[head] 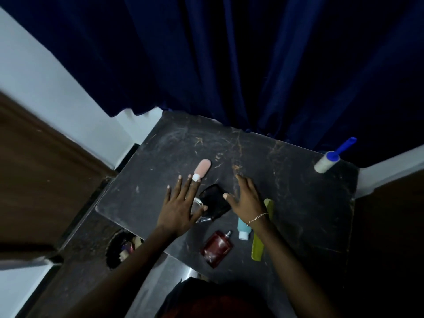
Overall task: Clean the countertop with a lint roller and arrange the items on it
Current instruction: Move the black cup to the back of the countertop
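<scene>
Both hands hover spread and empty over the scratched dark countertop (286, 191). The left hand (181, 203) partly covers a clear glass jar (197, 204); the right hand (246, 198) reaches beside a black phone (214, 198). The white lint roller with blue handle (330, 160) lies well right of both, at the far corner.

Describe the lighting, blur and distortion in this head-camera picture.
Head view: dim, bluish light; the blue curtain sinks into near-black folds; wide-angle bending bows the wall and countertop edges; motion blur softens the left hand and door; the lint roller reads clearly.
</scene>
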`<state>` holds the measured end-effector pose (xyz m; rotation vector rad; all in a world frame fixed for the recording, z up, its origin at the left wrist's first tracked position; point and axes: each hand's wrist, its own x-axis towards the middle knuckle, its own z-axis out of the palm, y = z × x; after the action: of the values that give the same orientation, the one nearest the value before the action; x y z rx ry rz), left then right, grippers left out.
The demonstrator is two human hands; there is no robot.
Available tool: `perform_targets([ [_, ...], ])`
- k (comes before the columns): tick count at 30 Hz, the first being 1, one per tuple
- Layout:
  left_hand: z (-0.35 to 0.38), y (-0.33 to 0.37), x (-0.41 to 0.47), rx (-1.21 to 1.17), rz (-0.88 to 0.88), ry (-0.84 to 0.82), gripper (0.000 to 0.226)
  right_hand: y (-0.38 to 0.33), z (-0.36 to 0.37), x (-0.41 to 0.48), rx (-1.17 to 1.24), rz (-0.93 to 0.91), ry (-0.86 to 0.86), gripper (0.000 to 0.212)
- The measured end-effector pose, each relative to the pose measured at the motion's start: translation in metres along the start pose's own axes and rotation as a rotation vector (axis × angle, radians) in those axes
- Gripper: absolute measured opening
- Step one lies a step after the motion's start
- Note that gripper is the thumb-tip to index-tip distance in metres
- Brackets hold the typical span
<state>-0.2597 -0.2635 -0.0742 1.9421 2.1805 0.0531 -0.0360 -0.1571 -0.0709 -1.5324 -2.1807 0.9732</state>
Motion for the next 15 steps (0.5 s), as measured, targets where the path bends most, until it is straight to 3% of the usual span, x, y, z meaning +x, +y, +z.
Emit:
perform_targets([
  [6, 0.012, -0.009, -0.009, -0.009, -0.051, -0.074, 0.085, -0.025, 0.041, 0.011, -0.099, 0.118, -0.22, 0.093],
  [11, 0.02, -0.012, -0.005, -0.05, -0.041, -0.107, 0.088, -0.037, 0.057, 0.017, -0.15, 0.218, -0.302, 0.102],
  [15, 0.024, -0.017, 0.002, -0.089, -0.026, -0.133, 0.087, -0.041, 0.063, 0.018, -0.081, 0.27, -0.287, 0.097],
])
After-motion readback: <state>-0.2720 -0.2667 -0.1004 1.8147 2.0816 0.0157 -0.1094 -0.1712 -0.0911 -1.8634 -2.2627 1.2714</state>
